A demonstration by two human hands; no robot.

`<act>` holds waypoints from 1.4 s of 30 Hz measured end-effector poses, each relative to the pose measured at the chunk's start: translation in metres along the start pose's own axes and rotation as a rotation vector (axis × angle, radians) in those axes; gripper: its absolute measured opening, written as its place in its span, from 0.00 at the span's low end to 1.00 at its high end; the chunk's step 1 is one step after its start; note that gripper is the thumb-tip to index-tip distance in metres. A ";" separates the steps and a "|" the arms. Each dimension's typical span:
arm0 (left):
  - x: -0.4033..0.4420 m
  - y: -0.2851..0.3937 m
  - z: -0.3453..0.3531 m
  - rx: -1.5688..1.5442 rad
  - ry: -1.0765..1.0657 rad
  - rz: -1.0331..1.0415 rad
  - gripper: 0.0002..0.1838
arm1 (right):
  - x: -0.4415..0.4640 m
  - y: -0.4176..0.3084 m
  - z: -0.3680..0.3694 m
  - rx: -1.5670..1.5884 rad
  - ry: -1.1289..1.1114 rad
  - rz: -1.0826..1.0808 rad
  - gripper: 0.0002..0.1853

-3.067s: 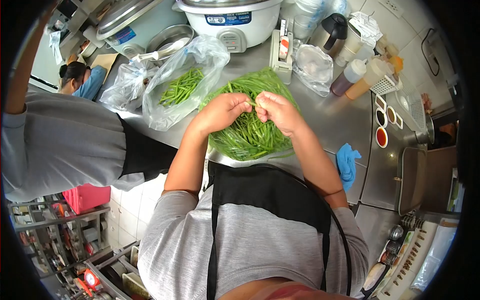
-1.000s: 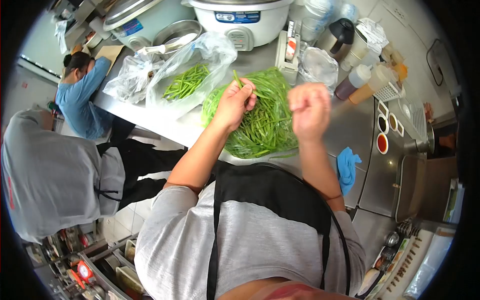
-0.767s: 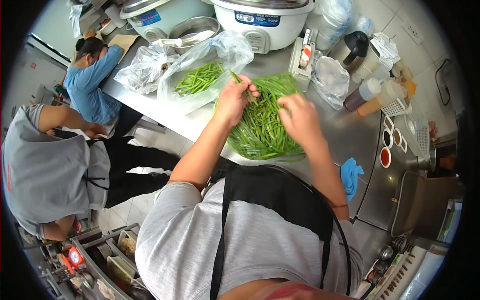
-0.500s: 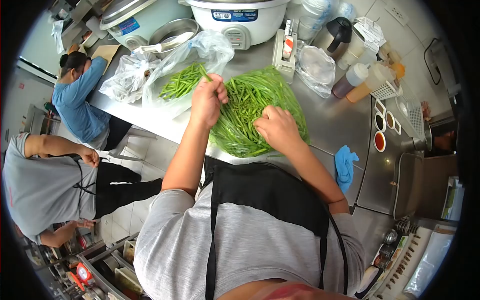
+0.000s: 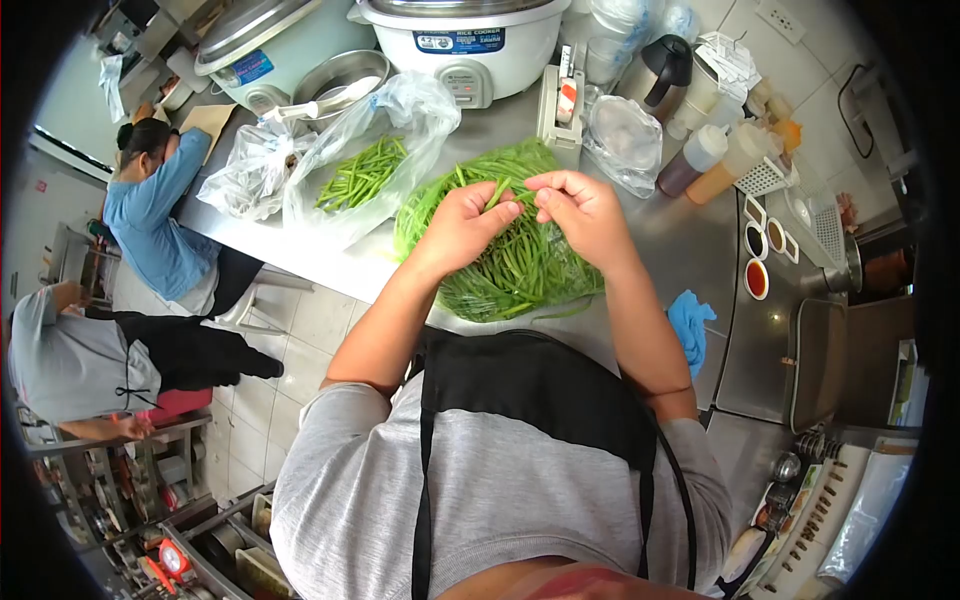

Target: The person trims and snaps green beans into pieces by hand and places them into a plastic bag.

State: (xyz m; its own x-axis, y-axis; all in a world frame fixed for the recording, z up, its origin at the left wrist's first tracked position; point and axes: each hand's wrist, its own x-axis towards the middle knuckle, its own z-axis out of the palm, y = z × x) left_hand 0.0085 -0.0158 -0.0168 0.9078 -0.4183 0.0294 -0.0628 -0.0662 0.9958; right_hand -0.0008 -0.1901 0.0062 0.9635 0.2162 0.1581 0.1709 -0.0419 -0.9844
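A large plastic bag of long green beans [image 5: 525,275] lies open on the steel counter in front of me. Above it, my left hand [image 5: 468,228] is closed around green beans [image 5: 500,192], whose ends stick up past the fingers. Close beside it, my right hand [image 5: 585,215] pinches at the same beans with thumb and forefinger. To the left, a clear plastic bag [image 5: 415,105] lies spread open with a pile of short green bean pieces [image 5: 362,175] on it.
Two rice cookers [image 5: 462,50] and a metal bowl [image 5: 340,85] stand at the back. Sauce bottles [image 5: 692,160], sauce dishes [image 5: 757,278] and a blue cloth [image 5: 690,325] are on the right. At the left, one person [image 5: 165,215] sits at the counter and another [image 5: 85,350] stands behind.
My left hand has moved right, away from the bean pieces. My right hand has risen from the bag, and the two meet at the beans. The standing person has shifted further left.
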 end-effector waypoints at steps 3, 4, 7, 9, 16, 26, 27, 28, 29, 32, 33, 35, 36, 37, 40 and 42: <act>-0.003 0.009 0.002 -0.117 0.013 -0.003 0.06 | 0.002 0.004 -0.001 -0.644 0.142 -0.477 0.05; -0.005 0.013 0.004 -0.170 0.004 -0.034 0.07 | 0.001 0.005 0.000 -0.762 0.158 -0.491 0.05; -0.006 0.007 0.006 -0.405 -0.131 -0.153 0.08 | 0.002 0.005 0.009 -0.971 0.235 -0.467 0.04; -0.005 0.006 0.008 -0.497 -0.139 -0.206 0.08 | 0.006 0.009 0.016 -0.912 0.321 -0.366 0.05; -0.002 0.001 -0.004 -0.599 0.112 -0.098 0.09 | 0.007 0.021 0.003 -0.607 0.054 0.046 0.10; 0.001 0.006 0.004 -0.600 0.177 -0.058 0.07 | -0.002 0.021 0.018 -0.100 -0.118 -0.072 0.07; 0.000 0.006 0.006 -0.610 0.183 -0.065 0.07 | -0.004 0.020 0.022 -0.104 -0.091 -0.130 0.07; -0.001 0.005 0.008 -0.620 0.180 -0.076 0.07 | -0.005 0.019 0.027 -0.049 -0.065 -0.155 0.07; -0.002 0.004 0.010 -0.631 0.177 -0.089 0.07 | -0.007 0.019 0.033 0.008 -0.037 -0.177 0.07; -0.001 -0.007 0.011 -0.546 0.154 -0.030 0.07 | -0.004 0.019 0.039 0.289 0.036 -0.183 0.07; -0.002 -0.007 0.011 -0.495 0.163 -0.009 0.08 | 0.000 0.021 0.037 0.350 0.075 -0.151 0.06; -0.003 -0.002 0.001 -0.301 0.250 0.007 0.09 | 0.006 0.020 0.029 0.375 0.059 -0.062 0.05; 0.001 0.002 -0.013 -0.155 0.382 0.057 0.09 | 0.008 0.020 0.025 0.240 0.045 -0.075 0.05; 0.006 0.009 -0.028 -0.125 0.469 0.179 0.08 | 0.009 0.021 0.022 0.104 0.031 -0.086 0.05; 0.019 0.001 -0.096 0.215 0.629 0.212 0.08 | 0.004 0.015 0.018 -0.217 -0.066 -0.050 0.04; 0.019 -0.017 -0.138 0.733 0.586 0.048 0.15 | 0.002 0.017 0.016 -0.392 -0.126 -0.053 0.05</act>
State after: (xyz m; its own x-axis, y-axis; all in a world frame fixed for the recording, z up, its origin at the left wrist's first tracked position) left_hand 0.0840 0.1025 -0.0210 0.9491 0.0743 0.3061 -0.1696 -0.6983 0.6955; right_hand 0.0006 -0.1750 -0.0112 0.9226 0.3449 0.1730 0.3086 -0.3905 -0.8673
